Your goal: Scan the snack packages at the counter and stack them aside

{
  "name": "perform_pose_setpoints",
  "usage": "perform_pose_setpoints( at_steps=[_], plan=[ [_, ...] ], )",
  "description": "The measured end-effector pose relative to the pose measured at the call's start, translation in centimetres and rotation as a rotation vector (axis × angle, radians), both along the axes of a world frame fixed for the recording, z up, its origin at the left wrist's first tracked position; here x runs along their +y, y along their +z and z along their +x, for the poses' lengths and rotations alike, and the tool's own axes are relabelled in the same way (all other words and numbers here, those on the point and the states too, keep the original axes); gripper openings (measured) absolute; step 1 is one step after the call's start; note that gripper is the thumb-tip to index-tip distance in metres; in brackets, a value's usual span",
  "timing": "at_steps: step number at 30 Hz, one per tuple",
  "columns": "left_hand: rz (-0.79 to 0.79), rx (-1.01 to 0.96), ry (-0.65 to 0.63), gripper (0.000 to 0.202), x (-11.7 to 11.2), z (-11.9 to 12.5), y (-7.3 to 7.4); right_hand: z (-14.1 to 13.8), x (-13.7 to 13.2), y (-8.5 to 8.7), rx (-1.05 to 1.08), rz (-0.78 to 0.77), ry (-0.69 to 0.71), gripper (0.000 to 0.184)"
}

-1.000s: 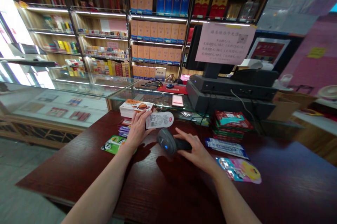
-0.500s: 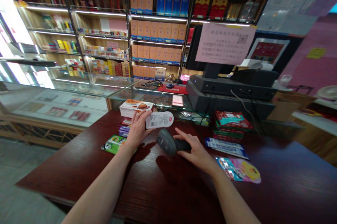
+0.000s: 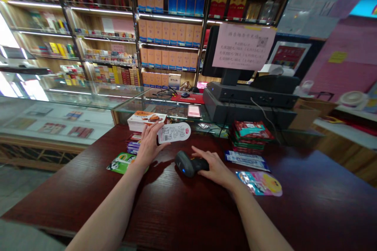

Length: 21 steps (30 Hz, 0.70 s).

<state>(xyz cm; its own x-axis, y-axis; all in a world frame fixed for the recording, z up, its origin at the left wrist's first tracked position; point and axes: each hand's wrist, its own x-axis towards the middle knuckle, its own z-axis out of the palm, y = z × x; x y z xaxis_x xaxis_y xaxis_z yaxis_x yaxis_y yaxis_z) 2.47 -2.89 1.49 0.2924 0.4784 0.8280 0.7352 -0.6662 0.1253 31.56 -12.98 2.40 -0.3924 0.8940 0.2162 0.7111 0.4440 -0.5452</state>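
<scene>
My left hand (image 3: pixel 149 145) is closed on the edge of a white package with a rounded end (image 3: pixel 175 132), holding it up with its printed text and barcode showing. In my right hand (image 3: pixel 214 165) is the handle of a dark grey barcode scanner (image 3: pixel 185 163); the index finger stretches out above the handle. A small blue light glows on the scanner's head, which points left, below the package. Under my left forearm lies a green panda-print packet (image 3: pixel 120 163), partly covered. Purple packets (image 3: pixel 133 148) and a white-and-orange box (image 3: pixel 137 121) sit just behind my left hand.
To the right lie a stack of red-brown packets (image 3: pixel 251 135), blue-white sachets (image 3: pixel 247 160) and a pink-blue pouch (image 3: pixel 262 183). Behind the wooden table (image 3: pixel 165 211) stand a glass counter (image 3: pixel 123 110) and a monitor with a pink notice (image 3: pixel 243 46). Boxed goods (image 3: pixel 169 33) fill the shelves.
The scanner has dropped slightly closer to the table, and a blue light now shows on it. The package stays in my left hand. The whole view has shifted a little.
</scene>
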Motion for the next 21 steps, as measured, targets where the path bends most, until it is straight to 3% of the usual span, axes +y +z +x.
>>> perform_pose_setpoints(
  at_steps=[11, 16, 21],
  plan=[
    [-0.016, -0.041, -0.051, 0.079, -0.3, 0.5, 0.2, 0.7, 0.1, -0.3, 0.11, -0.035, 0.025, 0.085],
    [0.0, -0.023, -0.089, 0.078, -0.9, 1.2, 0.6, 0.7, 0.8, -0.3, 0.516, -0.037, -0.122, 0.066],
    [-0.031, 0.02, -0.164, 0.077, -1.6, 2.2, 0.6, 0.4, 2.0, -0.9, 0.842, -0.038, -0.343, 0.063]
  ],
)
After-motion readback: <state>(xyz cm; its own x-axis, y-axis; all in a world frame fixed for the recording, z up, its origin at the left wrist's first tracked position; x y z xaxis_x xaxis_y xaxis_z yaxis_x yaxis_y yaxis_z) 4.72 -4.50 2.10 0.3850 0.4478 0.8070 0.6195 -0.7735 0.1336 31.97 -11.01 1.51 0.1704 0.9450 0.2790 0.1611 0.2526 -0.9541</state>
